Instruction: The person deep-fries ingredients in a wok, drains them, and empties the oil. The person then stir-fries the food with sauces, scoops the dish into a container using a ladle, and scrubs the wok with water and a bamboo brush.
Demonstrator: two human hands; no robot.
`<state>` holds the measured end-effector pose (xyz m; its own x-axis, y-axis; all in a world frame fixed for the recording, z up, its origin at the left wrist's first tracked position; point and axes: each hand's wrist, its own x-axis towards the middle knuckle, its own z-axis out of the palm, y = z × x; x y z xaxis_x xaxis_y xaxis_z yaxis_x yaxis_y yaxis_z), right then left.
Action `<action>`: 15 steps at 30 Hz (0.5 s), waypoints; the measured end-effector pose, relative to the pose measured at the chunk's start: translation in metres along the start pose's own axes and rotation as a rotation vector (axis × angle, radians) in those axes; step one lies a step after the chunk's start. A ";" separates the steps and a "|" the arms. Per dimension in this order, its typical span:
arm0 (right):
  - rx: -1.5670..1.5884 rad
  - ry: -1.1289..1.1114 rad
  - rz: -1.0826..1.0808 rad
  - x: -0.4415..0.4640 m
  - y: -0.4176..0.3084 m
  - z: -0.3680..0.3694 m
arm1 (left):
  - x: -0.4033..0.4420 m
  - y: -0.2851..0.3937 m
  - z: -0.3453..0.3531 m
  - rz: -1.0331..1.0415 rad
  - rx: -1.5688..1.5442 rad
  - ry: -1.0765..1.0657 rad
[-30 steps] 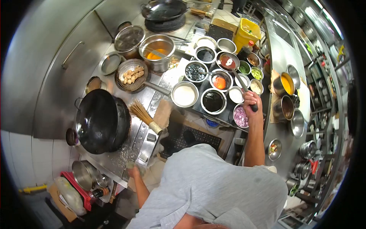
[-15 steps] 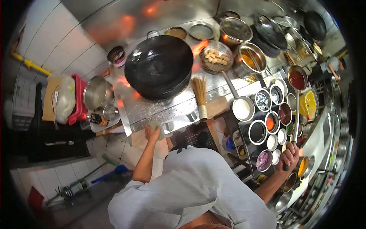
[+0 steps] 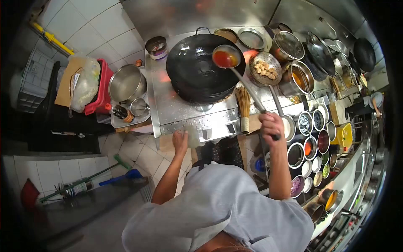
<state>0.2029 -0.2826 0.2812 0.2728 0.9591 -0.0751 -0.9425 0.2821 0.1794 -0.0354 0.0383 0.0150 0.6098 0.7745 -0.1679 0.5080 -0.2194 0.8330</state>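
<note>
My right hand (image 3: 273, 127) is wrapped round the dark handle end of a long ladle (image 3: 226, 57). The ladle's bowl holds red-orange sauce and hangs above the right side of a big black wok (image 3: 197, 73). At the stove's front edge my left hand (image 3: 180, 140) holds a pale cloth (image 3: 192, 136). To the right of the wok, a perforated strainer (image 3: 265, 68) carries light brown pieces of food. A bamboo brush (image 3: 244, 107) lies in front of the wok on the steel stove top (image 3: 176, 113).
Bowls of sauces and chopped ingredients stand at the right, with chopped purple onion (image 3: 297, 186) nearest. A steel pot (image 3: 127, 83) and a red crate (image 3: 100, 86) are at the left. Behind the strainer is a lidded pot (image 3: 289, 45). Another person (image 3: 375, 103) is at far right.
My right hand has carried the ladle of sauce from the bowls leftward to above the wok. The view has turned toward the stove. My left hand stays at the stove's edge.
</note>
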 end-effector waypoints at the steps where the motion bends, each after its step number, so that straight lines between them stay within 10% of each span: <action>1: -0.011 0.106 -0.035 0.016 -0.011 -0.014 | 0.000 -0.005 -0.002 -0.001 -0.001 0.004; 8: -1.517 0.752 -0.075 0.096 -0.009 0.002 | -0.033 -0.017 -0.051 0.011 -0.088 0.139; 15: -2.713 0.630 -0.273 0.111 -0.047 -0.051 | -0.064 0.047 -0.060 0.337 0.060 0.148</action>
<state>0.2678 -0.1910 0.2143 0.6921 0.7206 -0.0423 0.6170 -0.6210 -0.4834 -0.0873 0.0145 0.0963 0.6564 0.7294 0.1927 0.3308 -0.5078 0.7954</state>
